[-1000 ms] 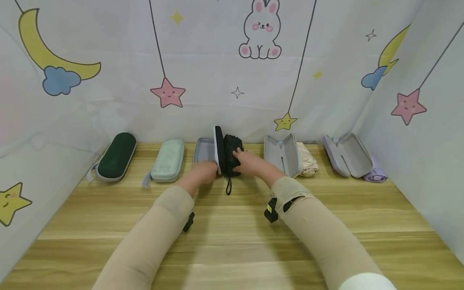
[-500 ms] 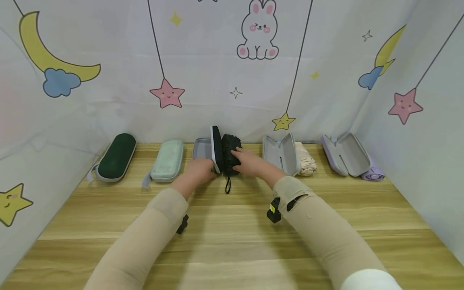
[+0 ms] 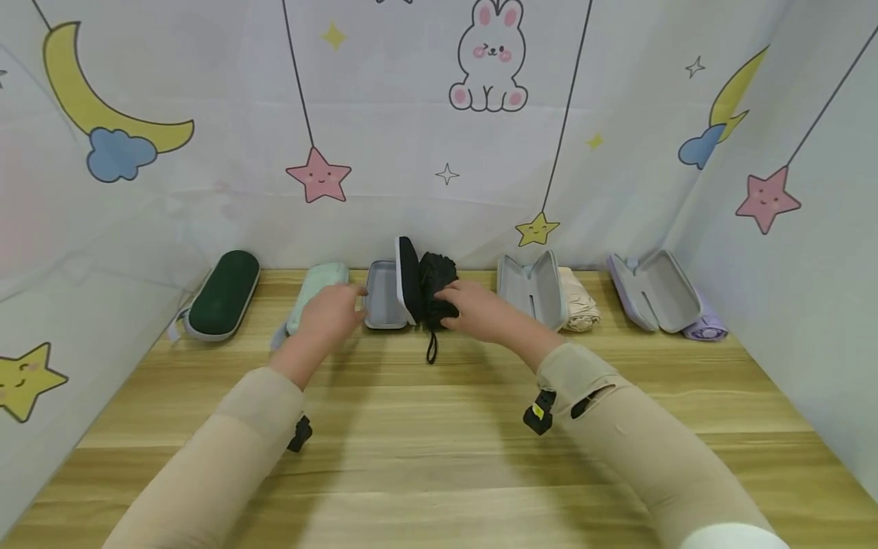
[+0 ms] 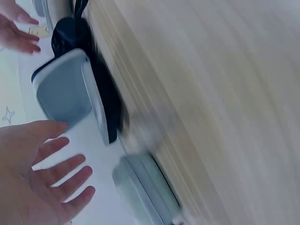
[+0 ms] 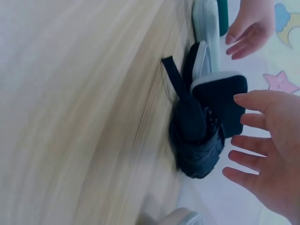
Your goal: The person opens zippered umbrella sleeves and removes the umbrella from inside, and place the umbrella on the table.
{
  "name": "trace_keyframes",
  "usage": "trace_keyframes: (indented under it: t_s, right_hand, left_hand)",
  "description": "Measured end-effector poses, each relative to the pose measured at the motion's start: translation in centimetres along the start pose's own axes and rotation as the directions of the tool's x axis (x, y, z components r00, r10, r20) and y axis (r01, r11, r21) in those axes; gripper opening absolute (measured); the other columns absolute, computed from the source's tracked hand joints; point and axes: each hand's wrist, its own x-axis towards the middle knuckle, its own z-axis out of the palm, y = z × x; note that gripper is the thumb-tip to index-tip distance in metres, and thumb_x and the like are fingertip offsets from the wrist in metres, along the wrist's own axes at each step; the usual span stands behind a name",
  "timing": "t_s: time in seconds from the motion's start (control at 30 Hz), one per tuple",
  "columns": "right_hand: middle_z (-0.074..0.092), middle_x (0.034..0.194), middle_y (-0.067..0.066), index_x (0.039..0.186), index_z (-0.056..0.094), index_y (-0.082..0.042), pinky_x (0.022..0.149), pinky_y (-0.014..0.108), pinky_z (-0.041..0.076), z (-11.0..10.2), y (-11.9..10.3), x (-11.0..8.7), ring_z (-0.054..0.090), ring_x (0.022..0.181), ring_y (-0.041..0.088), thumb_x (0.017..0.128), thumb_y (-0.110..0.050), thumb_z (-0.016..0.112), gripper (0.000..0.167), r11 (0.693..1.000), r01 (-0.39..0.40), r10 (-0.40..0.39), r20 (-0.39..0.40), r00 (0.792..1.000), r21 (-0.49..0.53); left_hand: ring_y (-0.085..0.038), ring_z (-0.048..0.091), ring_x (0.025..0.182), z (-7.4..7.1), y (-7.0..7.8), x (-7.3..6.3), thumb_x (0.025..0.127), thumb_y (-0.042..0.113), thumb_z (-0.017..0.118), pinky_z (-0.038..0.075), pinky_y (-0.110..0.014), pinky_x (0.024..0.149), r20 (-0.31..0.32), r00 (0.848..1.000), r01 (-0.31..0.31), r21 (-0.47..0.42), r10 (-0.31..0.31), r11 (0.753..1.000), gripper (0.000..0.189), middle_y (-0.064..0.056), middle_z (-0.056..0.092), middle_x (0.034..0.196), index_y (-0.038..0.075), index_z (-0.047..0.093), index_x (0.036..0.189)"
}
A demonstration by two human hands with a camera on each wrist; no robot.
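A black zip case (image 3: 386, 296) with a grey inside lies opened on the wooden table, its lid (image 3: 410, 278) standing up beside a black compact umbrella (image 3: 436, 273). The umbrella's wrist strap trails toward the front. My left hand (image 3: 328, 316), fingers spread, is left of the case and overlaps the mint case (image 3: 322, 276) in the head view; it holds nothing. My right hand (image 3: 480, 311) hovers at the umbrella's right side with fingers extended and apart. The right wrist view shows the umbrella (image 5: 197, 145) leaning by the lid, with that hand's fingers (image 5: 251, 144) clear of it.
At the far left lies a dark green case (image 3: 222, 297), closed. To the right stand an opened grey case (image 3: 531, 293) with a beige folded umbrella (image 3: 579, 303), then an opened lavender case (image 3: 661, 293) with a purple one (image 3: 706, 330). A printed cloth backdrop (image 3: 398, 114) rises behind.
My left hand has let go of the black case's lid and moved left. The lid stays up, tipped slightly more to the left. The right hand has drawn slightly back from the umbrella.
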Motion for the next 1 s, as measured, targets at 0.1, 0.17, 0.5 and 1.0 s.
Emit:
trace_keyframes:
  t_s: [0.1,0.17,0.5,1.0]
  right_hand:
    - [0.047,0.141,0.014,0.142,0.050,-0.007,0.103,0.040,0.040,0.0,-0.5,-0.8,0.046,0.128,0.029,0.097,-0.026,0.063,0.050,0.999,0.036,-0.036,-0.005,0.999,-0.019]
    - [0.050,0.139,0.013,0.140,0.052,-0.007,0.100,0.040,0.043,0.1,-0.9,-1.3,0.049,0.124,0.029,0.097,-0.026,0.063,0.048,0.997,0.064,-0.064,0.003,0.998,-0.033]
    - [0.059,0.127,0.009,0.133,0.059,-0.008,0.097,0.038,0.045,1.4,-2.8,-2.9,0.055,0.117,0.025,0.096,-0.029,0.064,0.043,0.981,0.170,-0.168,0.028,0.985,-0.098]
    - [0.053,0.139,0.004,0.138,0.056,-0.014,0.105,0.037,0.038,3.2,-4.3,-2.4,0.045,0.131,0.023,0.099,-0.030,0.058,0.042,0.982,0.173,-0.164,0.119,0.979,-0.071]
  left_hand:
    - [-0.043,0.053,0.115,-0.4,-1.1,-0.5,0.095,0.020,0.065,0.049,-0.053,0.086,-0.047,0.998,0.048,0.010,-0.047,0.999,0.046,-0.028,0.052,0.130,-0.001,0.053,0.134]
    - [-0.047,0.053,0.110,-0.4,-1.9,-0.8,0.095,0.025,0.062,0.048,-0.057,0.084,-0.084,0.992,0.098,0.019,-0.096,0.995,0.051,-0.033,0.048,0.126,-0.005,0.050,0.135]
    - [-0.047,0.054,0.103,0.4,-4.5,-1.1,0.088,0.067,0.049,0.047,-0.055,0.075,0.061,0.927,0.361,0.119,-0.370,0.925,0.094,-0.037,0.047,0.115,-0.018,0.046,0.128]
    - [-0.039,0.060,0.088,0.7,-4.9,0.8,0.088,0.061,0.054,0.048,-0.049,0.070,0.124,0.911,0.379,0.117,-0.392,0.918,0.081,-0.030,0.059,0.103,-0.016,0.055,0.112]
